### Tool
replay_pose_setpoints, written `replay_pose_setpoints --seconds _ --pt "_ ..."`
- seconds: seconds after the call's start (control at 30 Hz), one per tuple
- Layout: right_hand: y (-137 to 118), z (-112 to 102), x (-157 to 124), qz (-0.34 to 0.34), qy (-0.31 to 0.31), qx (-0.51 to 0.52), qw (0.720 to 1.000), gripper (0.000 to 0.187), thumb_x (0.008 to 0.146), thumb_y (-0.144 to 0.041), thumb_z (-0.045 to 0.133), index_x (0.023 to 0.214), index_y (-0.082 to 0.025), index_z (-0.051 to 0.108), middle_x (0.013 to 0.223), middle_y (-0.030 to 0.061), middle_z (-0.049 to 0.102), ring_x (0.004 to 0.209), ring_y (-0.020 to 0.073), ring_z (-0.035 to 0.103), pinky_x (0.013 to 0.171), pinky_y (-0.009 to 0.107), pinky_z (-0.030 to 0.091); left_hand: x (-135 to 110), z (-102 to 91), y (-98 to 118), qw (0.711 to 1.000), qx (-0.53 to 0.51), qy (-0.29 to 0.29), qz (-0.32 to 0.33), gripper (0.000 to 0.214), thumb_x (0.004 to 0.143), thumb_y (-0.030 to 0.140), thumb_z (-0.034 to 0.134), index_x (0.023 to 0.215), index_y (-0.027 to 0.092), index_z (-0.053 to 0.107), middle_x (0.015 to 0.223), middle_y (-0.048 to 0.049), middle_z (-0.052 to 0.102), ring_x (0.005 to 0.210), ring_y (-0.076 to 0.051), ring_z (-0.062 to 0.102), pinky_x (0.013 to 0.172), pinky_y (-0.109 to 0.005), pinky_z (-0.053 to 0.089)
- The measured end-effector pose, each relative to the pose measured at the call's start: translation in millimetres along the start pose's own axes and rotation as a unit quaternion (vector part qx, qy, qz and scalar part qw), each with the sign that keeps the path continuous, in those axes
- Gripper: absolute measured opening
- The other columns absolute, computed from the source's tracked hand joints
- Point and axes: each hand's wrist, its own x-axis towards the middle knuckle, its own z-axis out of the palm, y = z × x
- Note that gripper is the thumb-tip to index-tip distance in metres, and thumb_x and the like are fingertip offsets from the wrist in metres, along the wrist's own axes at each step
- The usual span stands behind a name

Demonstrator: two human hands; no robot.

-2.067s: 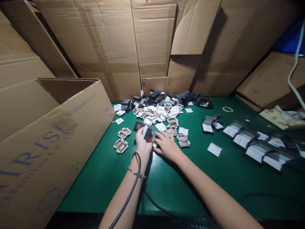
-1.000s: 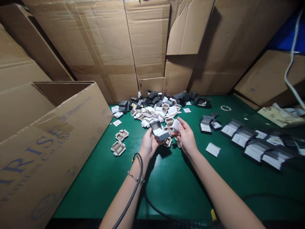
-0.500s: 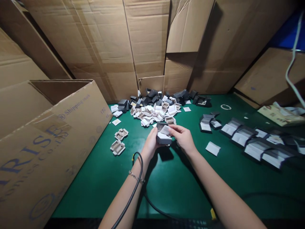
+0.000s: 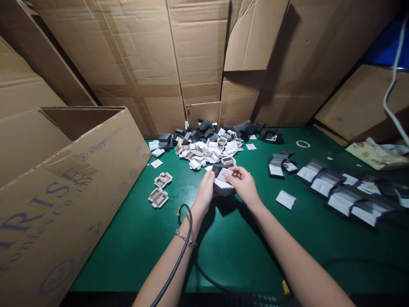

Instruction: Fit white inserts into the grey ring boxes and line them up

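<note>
My left hand (image 4: 204, 192) grips a small open grey box (image 4: 221, 186) from its left side, just above the green table (image 4: 243, 238). My right hand (image 4: 244, 184) is closed on a white insert (image 4: 224, 174) and presses it into the top of that box. Both hands meet in front of a heap of white inserts and dark box parts (image 4: 211, 143) at the back of the table. Two beige inserts (image 4: 159, 192) lie apart to the left of my hands.
A big open cardboard carton (image 4: 64, 179) stands at the left. Cardboard sheets (image 4: 198, 64) wall off the back. Rows of open grey boxes with white pads (image 4: 338, 192) lie at the right. A lone white pad (image 4: 285, 199) lies near my right hand. A black cable (image 4: 179, 256) runs along my left arm.
My right hand lifted a white insert off the table and brought it to the box in my left hand. Both hands have since come together and sunk a little toward the table.
</note>
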Motion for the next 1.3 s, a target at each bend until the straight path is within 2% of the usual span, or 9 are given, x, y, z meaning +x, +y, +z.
replay_pose_setpoints --seconds 0.2,0.33,0.4,0.6,0.87,1.0,1.1,1.2,1.3 --pt "-3.1 0.7 3.0 0.042 0.017 0.051 0.998 0.046 0.05 -0.038 0.08 0.086 -0.019 0.059 0.07 -0.0024 0.06 0.059 0.0119 0.058 0.057 0.026 0.05 1.0 -0.8 -0.4 1.0 -0.011 0.007 0.013 0.025 0.09 0.035 0.045 0.104 0.02 0.06 0.091 -0.0058 0.068 0.072 -0.018 0.064 0.06 -0.029 0.054" --pt "-4.7 -0.8 5.4 0.111 -0.019 0.084 0.99 0.041 0.047 -0.039 0.08 0.078 -0.017 0.062 0.068 -0.0005 0.064 0.059 0.0127 0.059 0.058 0.027 0.048 2.9 -4.4 0.3 0.999 -0.034 0.026 0.013 0.024 0.089 0.038 0.047 0.101 0.02 0.058 0.09 -0.0053 0.068 0.073 -0.017 0.064 0.062 -0.029 0.055" --pt "-4.7 -2.2 5.5 0.119 -0.04 0.07 0.99 0.036 0.05 -0.041 0.078 0.073 -0.016 0.065 0.067 0.0009 0.065 0.057 0.0126 0.057 0.057 0.027 0.046 3.2 -5.0 0.8 0.999 -0.035 0.033 0.005 0.024 0.089 0.039 0.047 0.099 0.02 0.058 0.088 -0.005 0.067 0.072 -0.017 0.063 0.062 -0.029 0.055" --pt "-7.2 -4.9 3.7 0.09 -0.053 0.006 0.995 0.029 0.054 -0.044 0.073 0.062 -0.017 0.067 0.056 -0.001 0.06 0.051 0.0114 0.049 0.052 0.026 0.039 2.5 -2.9 1.1 0.999 -0.026 0.023 0.002 0.024 0.089 0.036 0.047 0.101 0.02 0.06 0.087 -0.0045 0.067 0.071 -0.016 0.062 0.061 -0.028 0.053" --pt "-9.2 -3.9 2.4 0.071 -0.064 -0.022 0.995 0.029 0.055 -0.045 0.072 0.062 -0.017 0.068 0.062 0.002 0.067 0.058 0.0155 0.056 0.058 0.029 0.044 0.6 -0.8 -2.9 1.0 0.012 0.019 -0.014 0.027 0.088 0.04 0.051 0.102 0.019 0.061 0.082 -0.0042 0.066 0.064 -0.014 0.059 0.057 -0.025 0.049" --pt "-6.7 -2.0 2.0 0.049 -0.032 -0.021 0.998 0.029 0.054 -0.044 0.074 0.061 -0.018 0.063 0.057 -0.0006 0.062 0.055 0.0139 0.054 0.056 0.028 0.044 1.5 -0.5 -8.8 1.0 0.007 -0.011 -0.016 0.032 0.089 0.044 0.047 0.108 0.021 0.057 0.082 -0.0037 0.066 0.064 -0.014 0.06 0.059 -0.026 0.05" --pt "-2.9 -0.5 3.2 0.06 -0.024 0.015 0.998 0.031 0.055 -0.043 0.074 0.071 -0.019 0.063 0.056 -0.0024 0.06 0.049 0.0124 0.051 0.048 0.026 0.041 2.2 0.8 -13.8 0.999 -0.009 -0.046 -0.002 0.032 0.09 0.043 0.047 0.109 0.02 0.058 0.082 -0.0033 0.065 0.064 -0.013 0.059 0.059 -0.024 0.049" --pt "-1.2 -1.7 4.5 0.054 -0.054 -0.004 0.997 0.033 0.06 -0.043 0.069 0.083 -0.019 0.068 0.063 0.0007 0.065 0.051 0.0134 0.053 0.047 0.026 0.04 2.4 3.4 -18.7 0.996 -0.033 -0.083 0.015 0.031 0.089 0.04 0.051 0.109 0.018 0.061 0.086 -0.0044 0.067 0.069 -0.013 0.06 0.067 -0.025 0.049" --pt "-4.1 -4.3 3.5 0.025 -0.051 -0.054 0.997 0.027 0.063 -0.041 0.065 0.077 -0.019 0.069 0.065 0.0027 0.066 0.057 0.0152 0.055 0.05 0.026 0.042 2.5 5.3 -21.7 0.993 -0.055 -0.099 0.035 0.027 0.087 0.036 0.056 0.103 0.016 0.065 0.093 -0.0063 0.068 0.081 -0.015 0.062 0.079 -0.027 0.048"
